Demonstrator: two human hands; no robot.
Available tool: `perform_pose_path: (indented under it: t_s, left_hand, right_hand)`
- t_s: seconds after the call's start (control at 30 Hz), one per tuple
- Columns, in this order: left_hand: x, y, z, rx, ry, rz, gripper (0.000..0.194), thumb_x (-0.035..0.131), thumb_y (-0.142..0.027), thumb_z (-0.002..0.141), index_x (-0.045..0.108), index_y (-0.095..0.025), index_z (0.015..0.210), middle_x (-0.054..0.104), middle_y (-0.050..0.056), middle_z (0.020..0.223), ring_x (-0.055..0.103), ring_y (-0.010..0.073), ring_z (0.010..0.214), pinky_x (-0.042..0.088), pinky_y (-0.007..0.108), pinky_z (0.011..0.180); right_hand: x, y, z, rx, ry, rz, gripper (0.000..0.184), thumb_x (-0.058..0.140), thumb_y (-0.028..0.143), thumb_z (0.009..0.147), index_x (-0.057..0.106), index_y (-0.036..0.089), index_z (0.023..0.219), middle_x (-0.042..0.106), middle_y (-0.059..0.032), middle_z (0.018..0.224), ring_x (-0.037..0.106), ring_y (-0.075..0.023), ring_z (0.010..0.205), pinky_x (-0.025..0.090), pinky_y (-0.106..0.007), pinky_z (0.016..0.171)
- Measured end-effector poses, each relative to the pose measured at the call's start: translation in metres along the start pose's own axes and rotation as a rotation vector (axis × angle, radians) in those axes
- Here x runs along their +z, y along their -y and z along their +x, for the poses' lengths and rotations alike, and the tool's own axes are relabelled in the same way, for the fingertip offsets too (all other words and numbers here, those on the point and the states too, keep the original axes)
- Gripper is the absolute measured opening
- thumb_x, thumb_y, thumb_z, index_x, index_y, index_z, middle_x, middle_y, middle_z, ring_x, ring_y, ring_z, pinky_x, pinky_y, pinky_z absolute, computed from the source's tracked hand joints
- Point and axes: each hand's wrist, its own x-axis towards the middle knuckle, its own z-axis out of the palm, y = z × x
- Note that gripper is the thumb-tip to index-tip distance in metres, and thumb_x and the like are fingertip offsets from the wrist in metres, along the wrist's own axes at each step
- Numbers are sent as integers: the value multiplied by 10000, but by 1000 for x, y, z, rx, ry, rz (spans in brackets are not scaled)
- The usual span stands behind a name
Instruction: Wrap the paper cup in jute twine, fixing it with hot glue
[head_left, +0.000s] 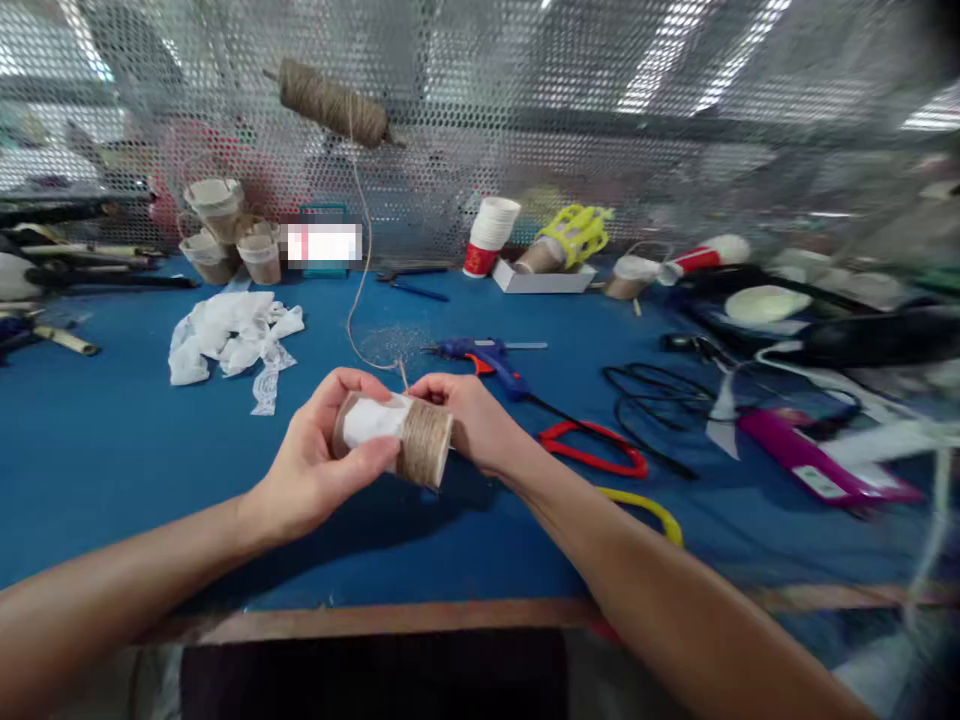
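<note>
My left hand (326,455) grips a paper cup (367,420) lying on its side above the table. Jute twine (425,443) is wound in tight rows around the cup's right part, and a band of twine shows at its left end; white paper is bare between them. Behind the cup, my right hand (465,415) has its fingers closed at the twine strand; the fingertips are partly hidden. That strand (364,290) runs up from the cup to a twine spool (330,103) hung on the mesh panel.
A blue hot glue gun (480,352) lies just beyond my right hand, its black cable trailing right. Red-handled scissors (592,447) are near my right forearm. White lace (232,335) sits left. Stacked cups (491,235) and twine-wrapped buckets (217,225) stand along the back.
</note>
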Motion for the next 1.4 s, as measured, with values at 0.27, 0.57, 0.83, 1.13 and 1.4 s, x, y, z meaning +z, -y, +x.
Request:
perform_pose_path:
  t_s: [0.27, 0.57, 0.83, 1.13, 1.4]
  left_hand:
    - [-4, -2, 2, 272, -41, 417, 252, 587, -125, 726, 440, -192, 919, 491, -27, 733, 426, 37, 490, 378, 129, 428]
    - [-22, 5, 13, 866, 110, 1050, 279, 561, -93, 709, 449, -172, 953, 570, 39, 821, 560, 168, 771, 478, 344, 716]
    - [-22, 3, 16, 110, 52, 383, 524, 540, -264, 793, 280, -185, 1241, 577, 76, 978, 566, 135, 757, 464, 248, 661]
    - [-22, 9, 24, -126, 2, 276, 364, 566, -257, 759, 468, -161, 1096, 567, 17, 851, 502, 96, 667, 403, 202, 605]
    - [-18, 7, 18, -1, 74, 508, 301, 491, -243, 796, 484, -162, 1086, 585, 41, 942, 524, 121, 727, 425, 223, 644]
  right_hand:
    - [-9, -8, 2, 28, -3, 50, 115, 615, 232, 654, 552, 155, 712, 525, 40, 571, 451, -73, 489, 355, -221, 494]
    - [-19, 5, -5, 122, 207, 370, 325, 598, 457, 718, 485, 167, 625, 506, 46, 540, 472, -60, 487, 341, -205, 488]
    - [-18, 10, -8, -100, 25, 92, 236, 579, 356, 734, 495, 161, 630, 522, 36, 561, 468, -68, 528, 376, -215, 540]
    - [-17, 17, -10, -125, 36, -565, 169, 504, 298, 792, 533, 171, 686, 585, -6, 635, 505, -114, 567, 368, -249, 539]
    - [-21, 24, -3, -223, 1, -687, 178, 470, 229, 825, 630, 152, 832, 652, -68, 869, 579, -157, 790, 417, -279, 713]
